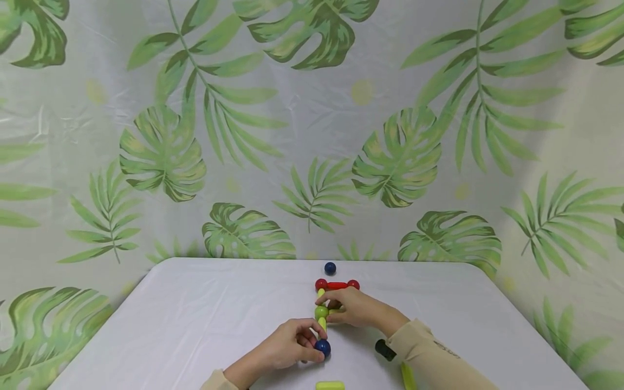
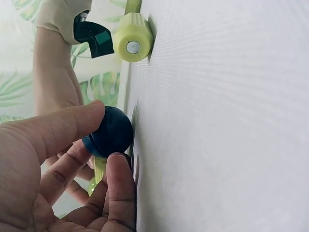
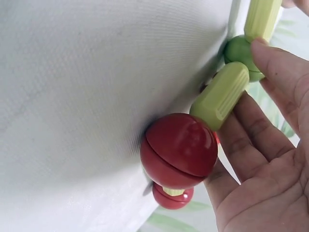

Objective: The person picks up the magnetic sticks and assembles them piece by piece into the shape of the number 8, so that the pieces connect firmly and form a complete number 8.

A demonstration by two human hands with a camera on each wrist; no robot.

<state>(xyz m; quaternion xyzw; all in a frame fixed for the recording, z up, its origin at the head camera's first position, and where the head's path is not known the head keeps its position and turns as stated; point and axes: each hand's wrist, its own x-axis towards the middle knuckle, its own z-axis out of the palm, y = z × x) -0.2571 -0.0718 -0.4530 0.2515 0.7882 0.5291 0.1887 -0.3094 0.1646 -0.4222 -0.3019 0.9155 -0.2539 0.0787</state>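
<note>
My left hand [image 1: 292, 342] pinches a dark blue ball [image 2: 113, 133] between thumb and fingertips, low over the white table. Behind that ball, a yellow-green rod [image 1: 322, 325] runs to a green ball [image 1: 321, 312]; whether rod and blue ball touch is hidden by fingers. Around the green ball, my right hand [image 1: 358, 307] grips the joined pieces, its thumb at the ball in the right wrist view and its fingers behind a yellow-green rod [image 3: 222, 94]. That rod meets a red ball [image 3: 178, 150]. Farther back, a red rod [image 1: 337, 285] lies between two red balls.
Another blue ball [image 1: 330, 268] sits near the table's far edge. Toward the front lie two loose yellow-green rods, one crosswise [image 1: 330, 385] and one beside the right sleeve [image 1: 408, 376]. A black device [image 1: 385, 349] is at the right wrist. A leaf-patterned curtain [image 1: 312, 135] hangs behind.
</note>
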